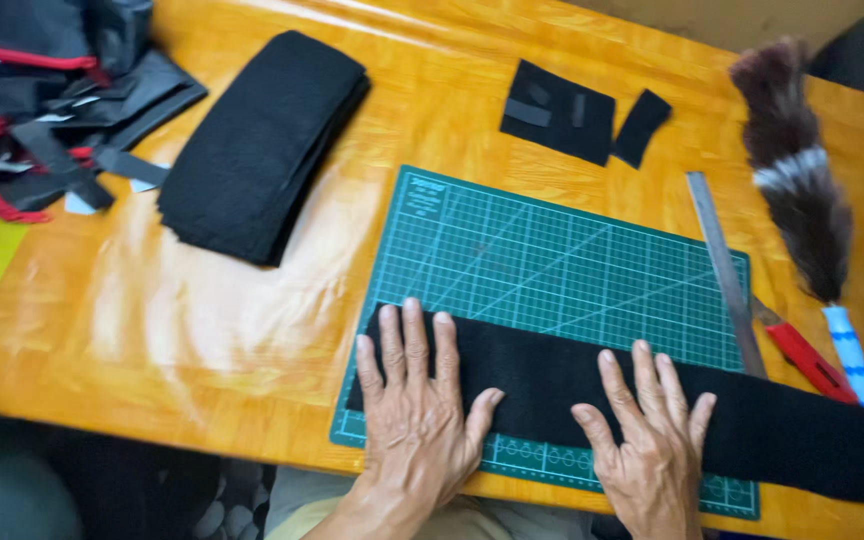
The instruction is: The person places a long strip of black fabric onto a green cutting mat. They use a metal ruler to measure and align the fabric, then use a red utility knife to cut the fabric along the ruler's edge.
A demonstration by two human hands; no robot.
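A long black felt strip [782, 430] lies across the near edge of a green cutting mat [552, 260] and runs off it to the right. My left hand [422, 410] rests flat on the strip's left end, fingers spread. My right hand [652, 440] presses flat on the strip a little to the right, fingers apart. Neither hand grips anything.
A stack of black felt [262, 145] lies at the back left beside a pile of black and red scraps [42, 100]. Small black cut pieces [562, 110] sit behind the mat. A steel ruler [724, 270], a red utility knife [802, 355] and a feather duster [797, 190] lie to the right.
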